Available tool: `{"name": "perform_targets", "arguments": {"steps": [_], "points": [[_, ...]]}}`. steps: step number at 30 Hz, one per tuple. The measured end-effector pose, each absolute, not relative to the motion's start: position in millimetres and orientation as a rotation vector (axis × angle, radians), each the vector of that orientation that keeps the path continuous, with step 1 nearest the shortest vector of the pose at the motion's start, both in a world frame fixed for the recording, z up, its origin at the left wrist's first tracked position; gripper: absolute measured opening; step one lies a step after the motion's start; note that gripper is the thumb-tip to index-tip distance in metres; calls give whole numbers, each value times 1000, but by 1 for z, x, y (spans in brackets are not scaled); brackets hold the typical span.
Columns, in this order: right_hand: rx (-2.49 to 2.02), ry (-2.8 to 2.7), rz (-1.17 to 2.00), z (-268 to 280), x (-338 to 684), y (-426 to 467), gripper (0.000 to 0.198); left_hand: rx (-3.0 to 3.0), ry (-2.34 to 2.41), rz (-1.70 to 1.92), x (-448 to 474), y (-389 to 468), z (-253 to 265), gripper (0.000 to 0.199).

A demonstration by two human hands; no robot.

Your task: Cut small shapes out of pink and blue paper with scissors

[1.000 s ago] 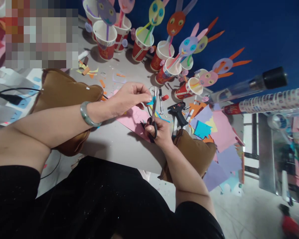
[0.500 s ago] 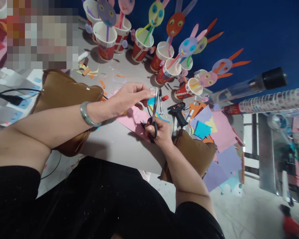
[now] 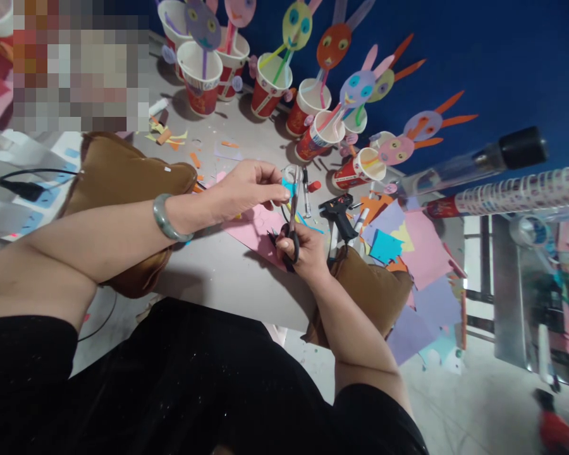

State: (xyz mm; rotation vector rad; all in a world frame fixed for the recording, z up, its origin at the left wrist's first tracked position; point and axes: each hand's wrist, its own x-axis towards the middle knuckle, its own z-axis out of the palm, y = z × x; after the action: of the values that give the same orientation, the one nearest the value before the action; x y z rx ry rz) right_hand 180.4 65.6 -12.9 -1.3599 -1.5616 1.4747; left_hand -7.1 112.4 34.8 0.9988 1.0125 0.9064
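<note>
Blue paper (image 3: 289, 182) is pinched in the left hand (image 3: 247, 188), steadied, we judge, for the scissors (image 3: 293, 213) at its three o'clock, grasped by the right hand (image 3: 308, 254).

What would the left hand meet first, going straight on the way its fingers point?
Most likely the scissors in the right hand, right by the blue paper the left hand pinches; depth is unclear.

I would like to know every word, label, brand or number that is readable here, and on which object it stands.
No text is readable.
Red paper cups: print too small and blurred.
Glue gun: small markings, illegible.
Scissors, blue paper piece: no text visible.
</note>
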Motion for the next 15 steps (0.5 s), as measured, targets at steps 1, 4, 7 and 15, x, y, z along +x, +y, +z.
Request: {"name": "perform_targets", "arguments": {"steps": [1,4,7,15], "points": [[-1362,-1561,1479,-13,180,66,66,998,1013,911,-7,113,34,20],[-1363,-1559,1485,-14,181,66,67,1002,989,936,-7,114,29,19],[-1358,-1568,1481,-16,182,65,66,1014,969,950,-8,114,26,19],[-1343,-1513,1529,-14,181,65,63,1022,965,973,-10,116,19,12]]}}
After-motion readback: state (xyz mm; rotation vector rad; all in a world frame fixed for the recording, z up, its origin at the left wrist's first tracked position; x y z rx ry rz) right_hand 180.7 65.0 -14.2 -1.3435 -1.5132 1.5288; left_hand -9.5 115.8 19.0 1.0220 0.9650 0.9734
